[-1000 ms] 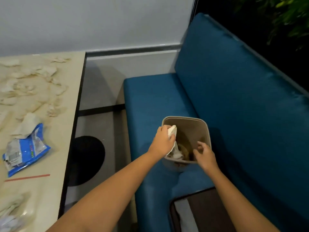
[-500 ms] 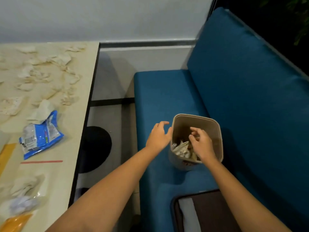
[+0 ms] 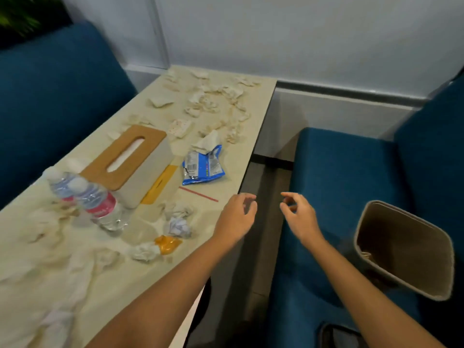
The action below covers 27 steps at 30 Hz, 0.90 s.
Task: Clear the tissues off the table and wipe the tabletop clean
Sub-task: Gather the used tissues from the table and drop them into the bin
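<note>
Head view: left hand (image 3: 237, 214) holds nothing, fingers loosely curled, over the table (image 3: 233, 172) at its right edge. Right hand (image 3: 298, 217) is also relaxed and holds nothing, above the floor gap between table and blue seat (image 3: 334, 172). Tissues (image 3: 213, 101) litter the far end. Crumpled wads (image 3: 178, 222) lie just left of the left hand (bin (image 3: 401, 237) sits on the seat, well right).

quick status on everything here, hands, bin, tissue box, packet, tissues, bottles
left hand: open, empty, above the table edge
right hand: open, empty, between table and sofa
bin: open-topped, on the sofa seat
tissue box: on the table, wooden lid on
blue packet: torn open, tissue poking out
tissues: crumpled, scattered across the table
bottles: on the table, too blurred to tell more
</note>
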Motion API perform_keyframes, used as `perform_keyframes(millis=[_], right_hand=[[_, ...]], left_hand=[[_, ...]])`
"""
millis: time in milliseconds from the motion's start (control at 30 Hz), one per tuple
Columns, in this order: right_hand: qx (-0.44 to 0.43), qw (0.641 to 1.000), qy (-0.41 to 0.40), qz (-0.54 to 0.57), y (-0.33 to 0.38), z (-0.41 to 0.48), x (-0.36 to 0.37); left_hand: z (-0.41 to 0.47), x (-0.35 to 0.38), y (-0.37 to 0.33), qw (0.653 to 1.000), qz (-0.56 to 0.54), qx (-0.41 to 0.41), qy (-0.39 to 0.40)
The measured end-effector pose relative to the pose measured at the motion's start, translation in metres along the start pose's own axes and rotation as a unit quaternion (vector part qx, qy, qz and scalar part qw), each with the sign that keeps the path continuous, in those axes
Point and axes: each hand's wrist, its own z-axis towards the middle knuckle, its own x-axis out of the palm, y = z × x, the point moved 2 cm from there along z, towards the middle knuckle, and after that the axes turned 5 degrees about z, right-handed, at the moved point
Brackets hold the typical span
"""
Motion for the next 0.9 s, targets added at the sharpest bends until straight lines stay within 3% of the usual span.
perform_keyframes(millis=[300,467,767,900], right_hand=[[-0.042,0.99,0.133,0.008,0.063,-0.051,0.116],[-0.071,0.979,0.189,-0.007,0.085,-0.073,0.155],[-0.116,0.962,0.244,-0.027,0.095,-0.088,0.186],[-0.135,0.956,0.257,-0.046,0.097,-0.088,0.194]], left_hand=[[-0.078,-0.106,0.093,0.987,0.024,-0.091,-0.128],[-0.107,-0.134,0.139,0.975,0.107,-0.113,-0.156],[-0.106,-0.129,0.179,0.955,0.284,-0.082,-0.019],[-0.107,-0.125,0.187,0.944,0.321,-0.073,-0.033]])
